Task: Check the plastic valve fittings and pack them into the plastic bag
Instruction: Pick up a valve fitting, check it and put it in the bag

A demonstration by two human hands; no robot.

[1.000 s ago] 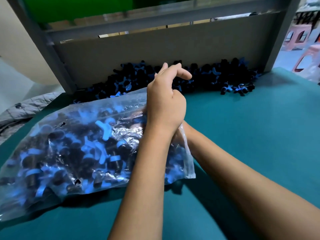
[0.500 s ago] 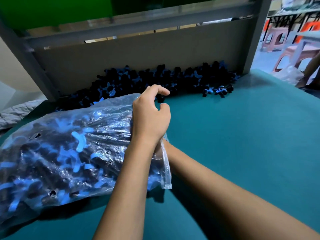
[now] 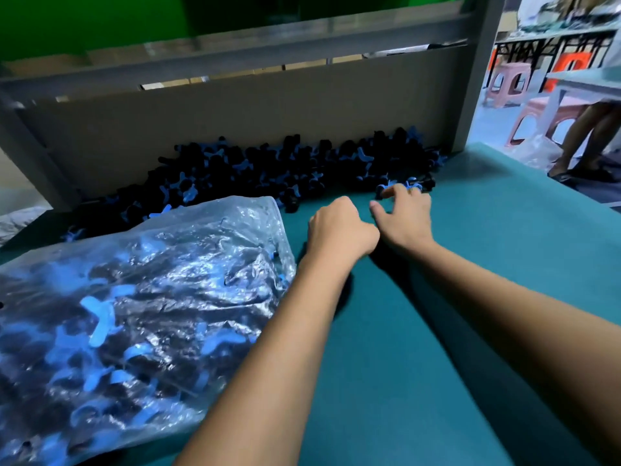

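1. Table (image 3: 453, 331): teal surface; carries every item listed below.
2. Plastic bag (image 3: 141, 297): clear, crinkled, lying on its side over the left part of the table, packed with black-and-blue fittings; its mouth end points toward the table's middle. Neither hand touches it.
3. Loose valve fittings (image 3: 268, 169): black bodies with blue handles, heaped in a long pile along the far edge of the table, against the cardboard panel (image 3: 235, 116). The pile's right end thins to a few single pieces (image 3: 408, 185) near the far right corner.
4. Left hand (image 3: 341, 230): over the table just right of the bag mouth, near the pile's front edge. Fingers curled into a loose fist, knuckles up; whether anything sits inside cannot be told.
5. Right hand (image 3: 405, 218): just beside the left hand, touching or nearly so at the thumb side. Fingers (image 3: 396, 191) spread and bent downward onto the single blue-handled pieces at the pile's right end, fingertips on them; a closed grip is not visible.
6. Grey frame post (image 3: 477, 79): upright at the far right corner, behind the pile.
7. Pink stools (image 3: 507, 85): on the floor beyond the table's right edge.
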